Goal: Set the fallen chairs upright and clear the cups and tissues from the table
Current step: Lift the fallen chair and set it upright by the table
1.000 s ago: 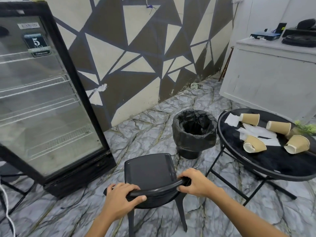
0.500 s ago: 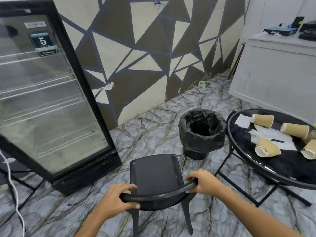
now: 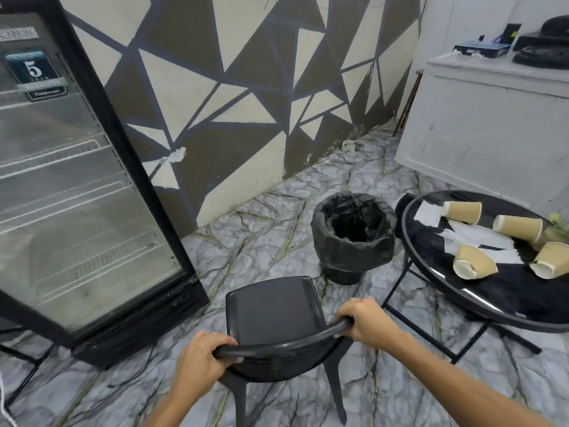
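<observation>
Marble floor (image 3: 261, 229), black-lined bin (image 3: 354, 235) seemingly empty, both hands' grip (image 3: 200, 362) (image 3: 366, 318) clasping upright chair (image 3: 274, 306) backrest

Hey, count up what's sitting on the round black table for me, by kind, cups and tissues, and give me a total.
Paper cups: 4, all lying on their sides
Tissues: about 3 white pieces; they overlap, so the count is uncertain
Total: about 7 on the table

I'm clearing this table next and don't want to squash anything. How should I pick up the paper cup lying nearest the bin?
Grip the nearest paper cup around its mid-body, coming from above. It lies on its side with its crumpled rim toward you, so the rounded wall is the firmest exposed part.
</observation>
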`<action>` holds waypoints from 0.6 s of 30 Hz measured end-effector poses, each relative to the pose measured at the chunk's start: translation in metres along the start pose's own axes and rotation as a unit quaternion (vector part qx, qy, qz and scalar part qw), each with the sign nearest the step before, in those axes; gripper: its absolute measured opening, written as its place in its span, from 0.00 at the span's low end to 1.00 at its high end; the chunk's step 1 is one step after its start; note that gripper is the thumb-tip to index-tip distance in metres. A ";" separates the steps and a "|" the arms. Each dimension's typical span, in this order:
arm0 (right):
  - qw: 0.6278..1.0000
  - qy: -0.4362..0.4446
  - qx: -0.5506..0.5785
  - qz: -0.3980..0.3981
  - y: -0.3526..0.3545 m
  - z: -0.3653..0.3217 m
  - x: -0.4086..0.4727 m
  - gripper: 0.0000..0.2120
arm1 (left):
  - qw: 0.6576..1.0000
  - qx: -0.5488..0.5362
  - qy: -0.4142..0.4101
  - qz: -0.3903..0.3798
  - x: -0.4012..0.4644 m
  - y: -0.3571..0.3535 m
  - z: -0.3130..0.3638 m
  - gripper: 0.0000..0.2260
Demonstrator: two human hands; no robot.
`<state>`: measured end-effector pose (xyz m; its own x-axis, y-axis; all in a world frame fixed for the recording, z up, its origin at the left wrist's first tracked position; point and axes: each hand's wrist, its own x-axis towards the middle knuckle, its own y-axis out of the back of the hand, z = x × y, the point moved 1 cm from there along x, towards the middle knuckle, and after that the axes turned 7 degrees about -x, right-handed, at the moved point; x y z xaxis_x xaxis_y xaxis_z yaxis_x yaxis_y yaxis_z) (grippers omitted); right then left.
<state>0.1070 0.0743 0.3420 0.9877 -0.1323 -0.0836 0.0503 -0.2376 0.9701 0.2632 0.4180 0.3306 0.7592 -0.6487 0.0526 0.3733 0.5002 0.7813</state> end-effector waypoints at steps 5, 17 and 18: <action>0.998 -0.034 0.039 0.030 0.027 0.009 -0.004 0.11 | 0.999 -0.023 -0.044 0.016 0.030 0.015 0.018 0.21; 0.982 -0.148 0.056 0.107 0.084 0.035 -0.092 0.13 | 0.978 -0.096 -0.181 -0.045 0.096 0.001 0.095 0.15; 0.979 -0.160 0.054 0.111 0.087 0.035 -0.104 0.12 | 0.973 -0.103 -0.198 -0.053 0.100 -0.003 0.101 0.16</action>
<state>0.0032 0.0336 0.4268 0.8742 -0.4837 0.0431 -0.1942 -0.2668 0.9440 0.2835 0.2934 0.3963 0.4601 -0.8530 0.2462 0.5684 0.4961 0.6564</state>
